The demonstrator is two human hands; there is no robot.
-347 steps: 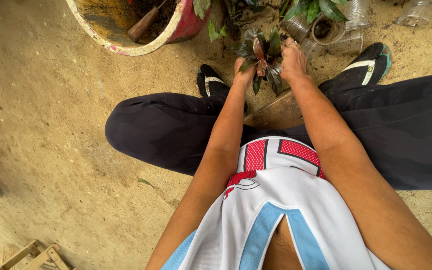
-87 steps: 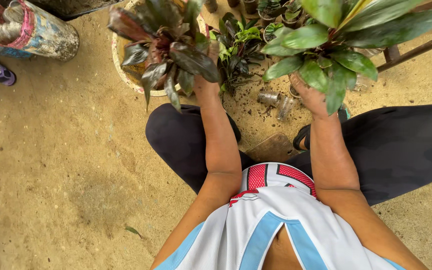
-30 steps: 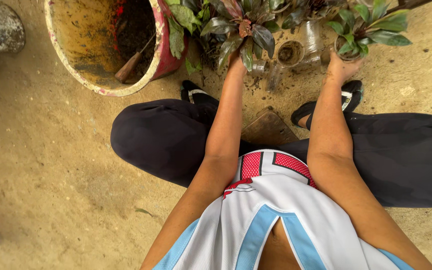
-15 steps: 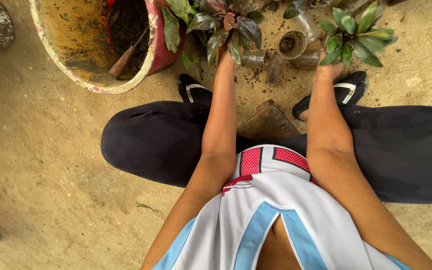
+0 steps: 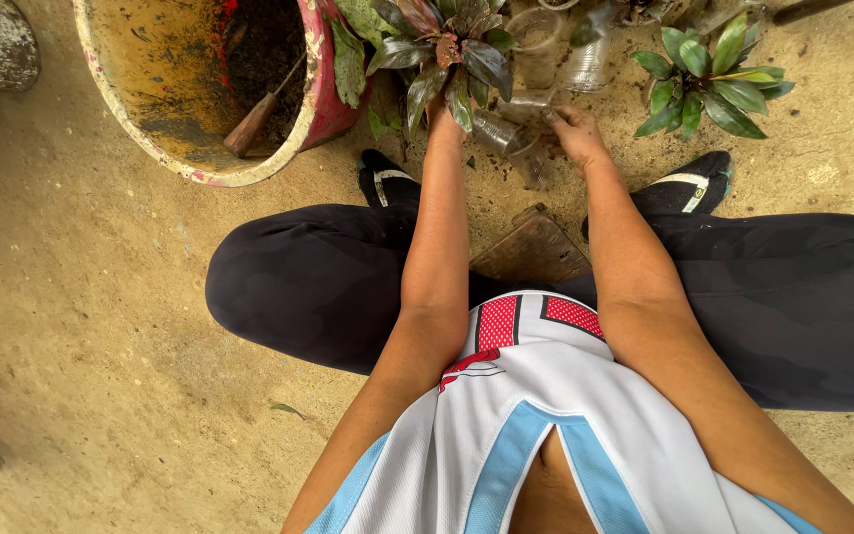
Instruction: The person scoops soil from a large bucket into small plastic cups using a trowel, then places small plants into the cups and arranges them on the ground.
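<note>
Head view: green plant (image 5: 709,74) set down; right hand (image 5: 577,131) now on clear cup (image 5: 501,133).

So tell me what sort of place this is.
Probably an outdoor potting spot in a yard or small nursery: bare sandy ground, a big basin holding soil and a wooden-handled tool, and young plants beside clear plastic cups.

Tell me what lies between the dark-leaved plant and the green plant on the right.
Head view: clear plastic cups, upright and tipped, on soil-strewn ground, with the right hand touching a tipped cup near the dark-leaved plant. Bare ground borders the green plant.
</note>
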